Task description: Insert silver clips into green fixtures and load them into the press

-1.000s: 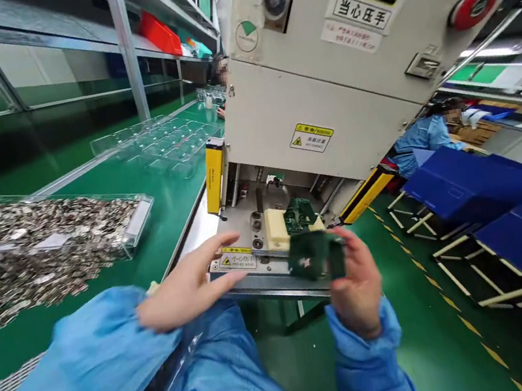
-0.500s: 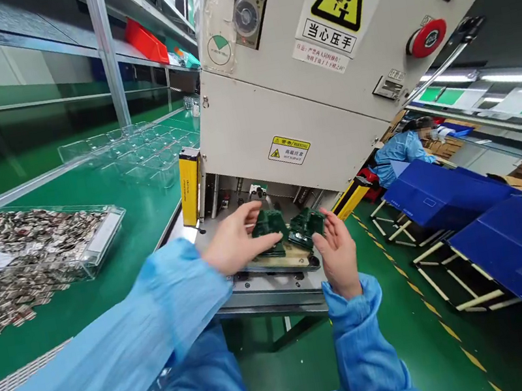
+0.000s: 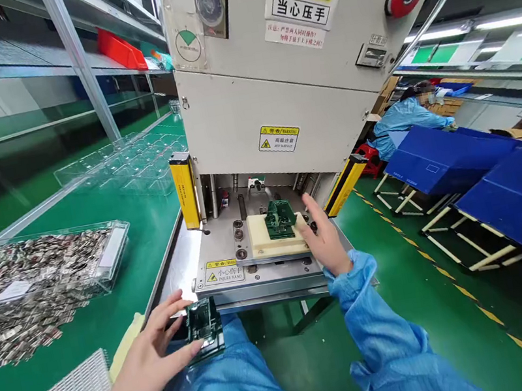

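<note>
And there's the split! Half a second ago both hands were in together, each at a part; now they're well apart. The left hand (image 3: pixel 143 363) has come back low over the lap, pinching a dark green, glossy, boxy part (image 3: pixel 205 326) between thumb and fingers, well clear of the machine. Over at the big grey metal press (image 3: pixel 227 105), a second dark green, angular part (image 3: pixel 278 219), one side standing up, sits alone on the cream-coloured rectangular block (image 3: pixel 258 239). The right hand (image 3: pixel 329 244) hangs just beside it at the block's right end, fingers spread, thumb apart, gripping nothing; whether it brushes the block, I can't tell.

What does that mean for the work? One part on the block, one off it: it looks like a trade, with the second part released and the first carried away. That spread right hand, though, sits near the press opening, so I'd call the spot not yet clear of fingers. Off to the left, a clear plastic tray (image 3: pixel 122 240) heaped with small silvery metal pieces rests on the green bench (image 3: pixel 150 229).
</note>
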Available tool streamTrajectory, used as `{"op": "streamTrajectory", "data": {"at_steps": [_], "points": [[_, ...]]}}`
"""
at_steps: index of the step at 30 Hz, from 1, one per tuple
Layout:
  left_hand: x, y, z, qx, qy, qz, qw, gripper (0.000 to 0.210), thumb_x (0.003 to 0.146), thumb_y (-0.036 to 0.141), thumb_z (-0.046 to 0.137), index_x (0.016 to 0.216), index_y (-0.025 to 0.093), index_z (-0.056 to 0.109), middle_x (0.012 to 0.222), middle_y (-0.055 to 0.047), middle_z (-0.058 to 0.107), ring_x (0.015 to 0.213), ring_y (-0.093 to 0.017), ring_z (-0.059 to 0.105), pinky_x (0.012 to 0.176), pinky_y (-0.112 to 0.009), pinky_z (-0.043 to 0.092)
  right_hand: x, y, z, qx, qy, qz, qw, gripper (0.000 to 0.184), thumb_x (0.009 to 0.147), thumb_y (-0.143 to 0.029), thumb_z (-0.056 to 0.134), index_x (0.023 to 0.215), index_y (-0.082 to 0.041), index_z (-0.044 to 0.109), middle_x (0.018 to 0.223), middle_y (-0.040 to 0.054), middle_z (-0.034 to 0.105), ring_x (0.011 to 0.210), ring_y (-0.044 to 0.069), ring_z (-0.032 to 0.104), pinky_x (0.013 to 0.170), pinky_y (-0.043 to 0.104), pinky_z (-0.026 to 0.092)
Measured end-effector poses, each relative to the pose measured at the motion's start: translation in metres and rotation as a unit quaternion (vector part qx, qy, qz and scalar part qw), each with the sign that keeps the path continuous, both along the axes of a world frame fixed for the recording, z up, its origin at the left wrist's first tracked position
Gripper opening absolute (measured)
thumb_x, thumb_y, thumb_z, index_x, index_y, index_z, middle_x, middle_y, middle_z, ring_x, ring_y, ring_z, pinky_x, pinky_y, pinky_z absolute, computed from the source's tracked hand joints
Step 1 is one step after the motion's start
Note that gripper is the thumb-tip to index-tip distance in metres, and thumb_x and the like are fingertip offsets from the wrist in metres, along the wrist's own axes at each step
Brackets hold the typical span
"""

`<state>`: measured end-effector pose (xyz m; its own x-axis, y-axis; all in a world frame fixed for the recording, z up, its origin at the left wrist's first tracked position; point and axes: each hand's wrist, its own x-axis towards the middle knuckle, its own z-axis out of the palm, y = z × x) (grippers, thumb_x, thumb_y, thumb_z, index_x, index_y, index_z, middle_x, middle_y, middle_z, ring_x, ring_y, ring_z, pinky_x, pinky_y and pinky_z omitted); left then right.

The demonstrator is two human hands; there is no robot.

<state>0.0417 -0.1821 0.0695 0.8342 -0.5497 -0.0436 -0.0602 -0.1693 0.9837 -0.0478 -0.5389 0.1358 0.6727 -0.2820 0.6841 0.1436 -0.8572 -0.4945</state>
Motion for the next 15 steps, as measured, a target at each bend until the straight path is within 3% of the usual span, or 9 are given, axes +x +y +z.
{"op": "streamTrajectory", "data": {"at_steps": [3, 6, 9, 11, 15], "points": [[0.008, -0.009, -0.006, 0.016, -0.008, -0.023, 1.000, 0.056, 0.066, 0.050, 0.078, 0.115, 0.026, 0.064, 0.155, -0.007, 0.033, 0.140, -0.036, 0.035, 0.113, -0.050, 0.034, -0.039, -0.010, -0.024, -0.010, -0.074, -0.151, 0.986, 0.054, 0.100, -0.055, 0.043, 0.135, -0.014, 0.053, 0.141, 0.0143, 0.046, 0.131, 0.027, 0.041, 0.112, 0.047, 0.031], [0.014, -0.011, -0.010, 0.023, -0.014, -0.071, 0.997, 0.060, 0.066, 0.049, 0.078, 0.118, 0.026, 0.063, 0.157, -0.007, 0.030, 0.142, -0.034, 0.032, 0.114, -0.048, 0.034, -0.083, -0.027, -0.063, 0.058, -0.069, -0.303, 0.949, 0.067, 0.092, -0.068, 0.043, 0.121, -0.011, 0.061, 0.131, 0.0188, 0.053, 0.124, 0.034, 0.046, 0.107, 0.052, 0.034], [0.016, -0.012, -0.011, 0.034, -0.017, -0.087, 0.995, 0.062, 0.063, 0.049, 0.080, 0.118, 0.026, 0.064, 0.157, -0.008, 0.031, 0.142, -0.032, 0.031, 0.115, -0.045, 0.032, -0.111, -0.038, -0.104, 0.299, 0.010, -0.289, 0.909, 0.078, 0.079, -0.081, 0.047, 0.113, -0.013, 0.063, 0.107, 0.0161, 0.066, 0.098, 0.033, 0.063, 0.088, 0.049, 0.050], [0.016, -0.013, -0.009, 0.040, -0.012, -0.083, 0.996, 0.064, 0.060, 0.051, 0.081, 0.117, 0.025, 0.064, 0.157, -0.009, 0.031, 0.143, -0.033, 0.030, 0.115, -0.045, 0.031, -0.116, -0.040, -0.123, 0.404, 0.005, -0.255, 0.878, 0.081, 0.075, -0.083, 0.051, 0.114, -0.013, 0.061, 0.095, 0.0137, 0.068, 0.087, 0.031, 0.065, 0.076, 0.044, 0.054], [0.016, -0.013, 0.000, 0.042, 0.010, -0.092, 0.995, 0.070, 0.059, 0.052, 0.080, 0.119, 0.021, 0.061, 0.157, -0.013, 0.029, 0.144, -0.032, 0.027, 0.117, -0.046, 0.027, -0.106, -0.036, -0.134, 0.404, -0.030, -0.301, 0.864, 0.076, 0.075, -0.080, 0.052, 0.113, -0.014, 0.059, 0.098, 0.0114, 0.066, 0.094, 0.030, 0.062, 0.071, 0.038, 0.052]]}}
